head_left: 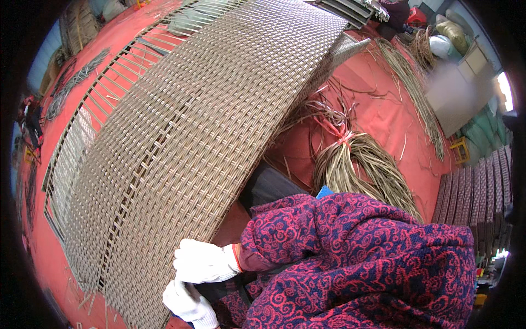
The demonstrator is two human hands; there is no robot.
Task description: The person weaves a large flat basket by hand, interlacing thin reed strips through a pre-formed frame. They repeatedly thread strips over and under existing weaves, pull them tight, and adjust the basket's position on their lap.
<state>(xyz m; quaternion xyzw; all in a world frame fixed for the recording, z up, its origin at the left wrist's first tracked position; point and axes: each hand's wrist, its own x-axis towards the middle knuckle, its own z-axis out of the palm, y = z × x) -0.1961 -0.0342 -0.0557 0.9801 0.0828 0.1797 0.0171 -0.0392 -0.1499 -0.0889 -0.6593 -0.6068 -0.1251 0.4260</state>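
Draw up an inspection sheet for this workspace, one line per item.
Surface: red floor covering, littered with thin scraps.
Job's things: woven wicker panel, a dark, open-looking strip running through its weave; tied strand bundle to its right.
Clutter: long loose strands at upper right; grey strands at upper left.
Hands: left hand and right hand, white-gloved, together at the panel's edge; grip unclear.
Cables: nothing seen.
Surroundings: brown woven panels at right; filled sacks behind.
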